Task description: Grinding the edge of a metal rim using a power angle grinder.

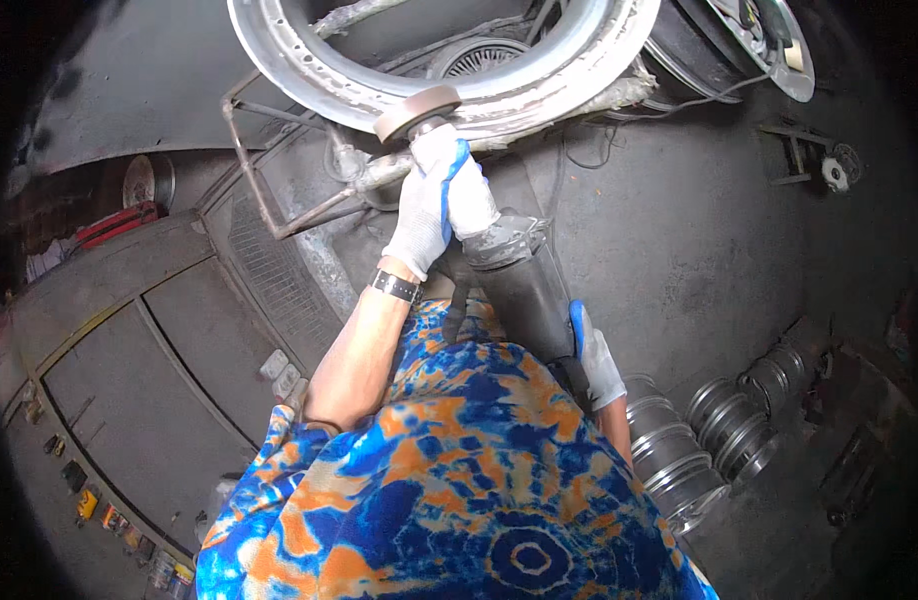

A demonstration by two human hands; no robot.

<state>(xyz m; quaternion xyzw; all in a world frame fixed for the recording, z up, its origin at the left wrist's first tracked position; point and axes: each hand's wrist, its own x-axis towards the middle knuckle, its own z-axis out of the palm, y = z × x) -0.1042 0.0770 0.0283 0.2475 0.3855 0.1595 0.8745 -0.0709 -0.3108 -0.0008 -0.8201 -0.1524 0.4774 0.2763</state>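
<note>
My left hand [419,222], in a white glove with blue palm, wraps round the front of a black angle grinder [529,300] whose neck is covered in white wrapping. My right hand [597,360], gloved the same way, grips the rear of its body; part of those fingers is hidden behind it. At the tool's front a brown abrasive wheel [416,112] meets the near edge of a large silver wheel rim [549,100]; its edges look smeared, as if spinning. Patches on the rim are dull and streaked. Its far side runs out of the picture.
A pipe frame [259,190] supports the rim. Stacked silver rims [664,450] stand on the floor at lower right. Along the left is a workbench [189,340] with small items on its edge. A cable [559,190] hangs near the grinder; a small stand [799,155] is at far right.
</note>
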